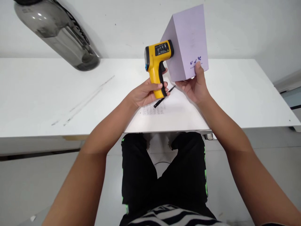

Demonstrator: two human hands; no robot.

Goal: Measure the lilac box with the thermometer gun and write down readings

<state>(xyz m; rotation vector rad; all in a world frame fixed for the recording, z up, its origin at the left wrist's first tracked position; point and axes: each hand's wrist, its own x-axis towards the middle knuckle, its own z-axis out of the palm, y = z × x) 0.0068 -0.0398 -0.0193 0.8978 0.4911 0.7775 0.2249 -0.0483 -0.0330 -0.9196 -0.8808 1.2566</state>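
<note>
Head view: my left hand point(146, 91) wrapped round yellow gun-shaped thermometer point(155, 67), 12 o'clock. Right hand point(197, 87) grips purple box point(191, 39), 1 o'clock, thumb on printed face. Thermometer nose at box side; contact, I can't tell. Done, I judge: both lifted, brought together. Left: setting both down. Pen point(158, 102) on written sheet point(180, 119), near centre, unheld; bottle point(62, 39), 10 o'clock, untouched.

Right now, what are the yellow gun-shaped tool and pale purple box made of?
The yellow gun-shaped tool: probably smooth, satin plastic, judging by its moulded curves. The pale purple box: likely matte cardboard, with flat, crisp-edged, printed sides.
</note>
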